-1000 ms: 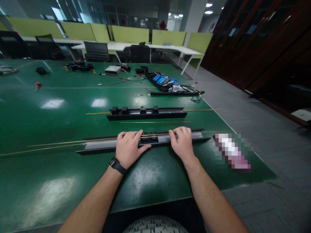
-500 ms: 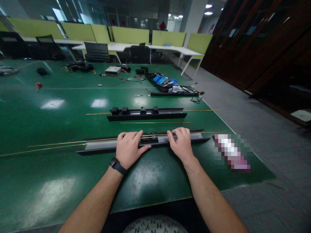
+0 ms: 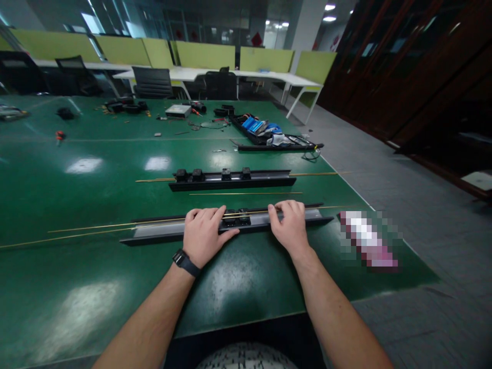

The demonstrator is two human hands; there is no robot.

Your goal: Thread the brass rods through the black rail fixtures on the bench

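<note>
A long black channel [image 3: 154, 238] with a pale grey inner floor lies across the green table in front of me. Two small black blocks [image 3: 236, 218] sit inside it, between my hands. Thin brass rods [image 3: 92, 227] run lengthwise along the channel and stick out past its left end. My left hand [image 3: 203, 233], with a dark watch on its wrist, grips across the channel, thumb by the near wall and fingers over the rods. Thumb and fingertips of my right hand [image 3: 289, 225] pinch a brass rod over the channel's right half.
Behind lies a second black channel [image 3: 234, 183] with several black blocks and rods. One loose brass rod [image 3: 246, 193] rests between the channels. A pixelated item [image 3: 367, 238] is at right, near the table edge. Farther back are a black tray of tools [image 3: 257, 130] and a white box [image 3: 178, 111].
My right hand has shifted slightly right, and the brass rod has slid right with it. My left hand stays in place on the channel.
</note>
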